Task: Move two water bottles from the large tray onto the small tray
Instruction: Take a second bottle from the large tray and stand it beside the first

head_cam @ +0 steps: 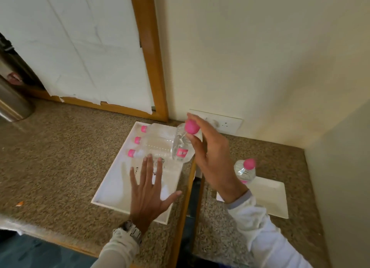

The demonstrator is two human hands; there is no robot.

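My right hand (210, 157) is shut on the neck of a clear water bottle (181, 145) with a pink cap, held in the air above the right edge of the large white tray (112, 184). Three more pink-capped bottles (154, 141) lie flat at the far end of that tray. My left hand (149, 189) hovers open, fingers spread, over the near part of the large tray. On the small white tray (270, 197) to the right stands one upright bottle (245, 170), partly hidden by my right wrist.
Both trays rest on speckled brown counters, separated by a dark gap with a wooden edge (186, 207). A wall with a white socket plate (228, 123) rises right behind. A metal canister (12, 99) stands far left. A small orange scrap (20, 203) lies on the left counter.
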